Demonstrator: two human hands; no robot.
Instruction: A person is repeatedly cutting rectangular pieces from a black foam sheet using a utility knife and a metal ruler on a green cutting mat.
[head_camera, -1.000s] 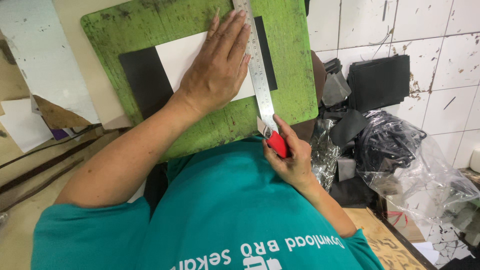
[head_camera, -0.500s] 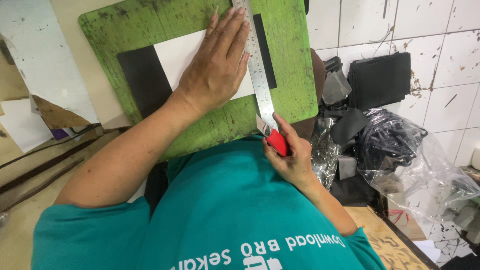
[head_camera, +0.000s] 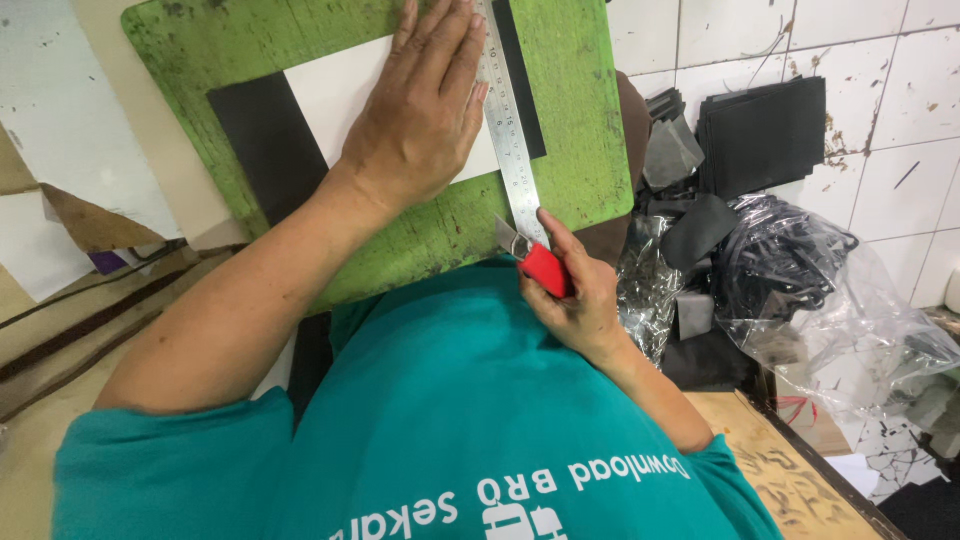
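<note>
Change: little has moved; the right hand (head_camera: 575, 300) with the red cutter (head_camera: 545, 268) now sits a bit closer to the near end of the steel ruler (head_camera: 510, 150), and the left hand (head_camera: 420, 120) stays flat in the same place.
Step in hand: it seems a cut along the ruler is at its end, with the blade at the 6 o'clock tip of the ruler, already off the sheets.
Next move calls for: in my judgement, steady pressure on the ruler so it does not slip, and the blade kept away from the fingers.
Left hand: open, palm down, fingers spread, pressing the ruler and the white sheet (head_camera: 330, 95).
Right hand: closed around the cutter, index finger along its top, blade out.
Sheets: the white sheet lies on a black sheet (head_camera: 265, 150), both on the green cutting board (head_camera: 570, 120); the ruler lies at their 3 o'clock side.
Around: at 3 o'clock of the board are stacked black pieces (head_camera: 765, 130) and a clear plastic bag (head_camera: 830, 290).
</note>
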